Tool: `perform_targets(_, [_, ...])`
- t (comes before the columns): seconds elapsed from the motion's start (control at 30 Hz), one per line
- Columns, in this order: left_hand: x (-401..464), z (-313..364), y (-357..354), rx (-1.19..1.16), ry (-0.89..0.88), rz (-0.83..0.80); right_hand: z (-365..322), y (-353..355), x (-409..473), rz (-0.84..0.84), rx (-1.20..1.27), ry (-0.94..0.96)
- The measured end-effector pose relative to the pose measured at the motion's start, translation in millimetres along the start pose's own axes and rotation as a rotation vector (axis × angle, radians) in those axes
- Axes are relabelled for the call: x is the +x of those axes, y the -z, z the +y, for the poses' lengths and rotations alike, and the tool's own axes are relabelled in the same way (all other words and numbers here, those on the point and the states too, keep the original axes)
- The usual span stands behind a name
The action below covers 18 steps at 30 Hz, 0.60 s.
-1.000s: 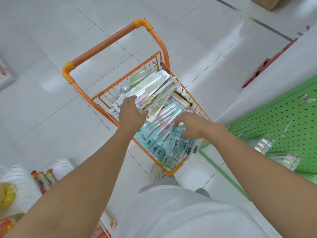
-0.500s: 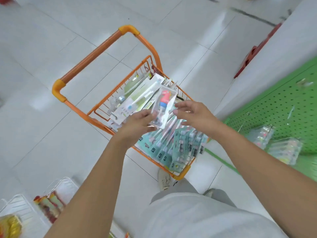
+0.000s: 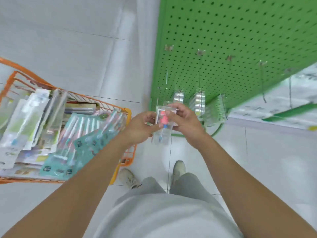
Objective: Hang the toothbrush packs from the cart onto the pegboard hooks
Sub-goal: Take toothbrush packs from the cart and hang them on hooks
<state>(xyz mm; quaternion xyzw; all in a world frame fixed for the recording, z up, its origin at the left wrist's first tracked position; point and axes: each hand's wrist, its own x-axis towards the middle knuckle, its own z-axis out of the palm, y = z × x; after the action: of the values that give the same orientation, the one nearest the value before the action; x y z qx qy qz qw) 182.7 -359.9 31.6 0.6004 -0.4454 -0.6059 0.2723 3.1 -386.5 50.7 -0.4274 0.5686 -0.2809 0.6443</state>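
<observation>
- Both hands meet in front of the person's body, holding one clear toothbrush pack (image 3: pixel 164 123) between them, above the white tiled floor (image 3: pixel 72 48).
- Left hand (image 3: pixel 143 127) grips the pack's left edge, its fingers curled round it and a thumb tip lying on the front face.
- Right hand (image 3: pixel 184 120) grips the pack's right edge and upper corner, with fingers bent over the top.
- Held pack is upright or nearly so; a pink and red figure shows through its clear front, with a blue part below, and its lower end hangs free under both hands.
- Green pegboard (image 3: pixel 240 31) stands just beyond the hands, to the right of centre, and the pack's top edge is close to the board's lower left corner; whether it touches a hook cannot be told.
- Metal hooks (image 3: pixel 199 53) stick out of the pegboard in a row, and several clear packs already hung (image 3: pixel 198 100) sit just above and to the right of the right hand.
- Orange wire cart (image 3: pixel 125 157) stands at the person's left, beside the left forearm, well filled with more toothbrush packs (image 3: pixel 68 134) in teal, white and green card.
- Two pale shoes (image 3: pixel 178 169) and grey trousers show below the hands.
</observation>
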Motion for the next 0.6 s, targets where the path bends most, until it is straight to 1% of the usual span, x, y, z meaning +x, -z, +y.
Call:
perform_targets(0.07, [22.4,-8.1,-51.0,0.104,0.028,-0.025,25.5,46.8,-4.3,0.083,0.003,-0.077])
perform_targets(0.13, [41.8,-17.0,-100.4,0.130,0.121,-0.103,51.9,92.7,-8.5,0.123,0.045,-0.147])
perform_targets(0.2, [58.4,-19.8,-142.4,0.096,0.227,-0.148,74.9,132.8,-9.8,0.152,0.090,-0.205])
perform_targets(0.3, [82.5,-23.4,-189.5,0.024,0.284,-0.167,105.0,173.6,-0.1,0.137,0.106,-0.272])
perform_targets(0.37, [100.4,-32.3,-209.8,0.023,0.299,-0.138,124.7,189.8,16.7,0.092,0.068,-0.293])
perform_targets(0.5, [139.5,-55.0,-229.0,0.014,0.320,-0.050,157.5,213.6,61.9,0.034,0.050,-0.274])
perform_targets(0.6, [164.6,-68.8,-233.4,0.000,0.304,-0.051,172.9,226.2,89.0,0.020,0.049,-0.231])
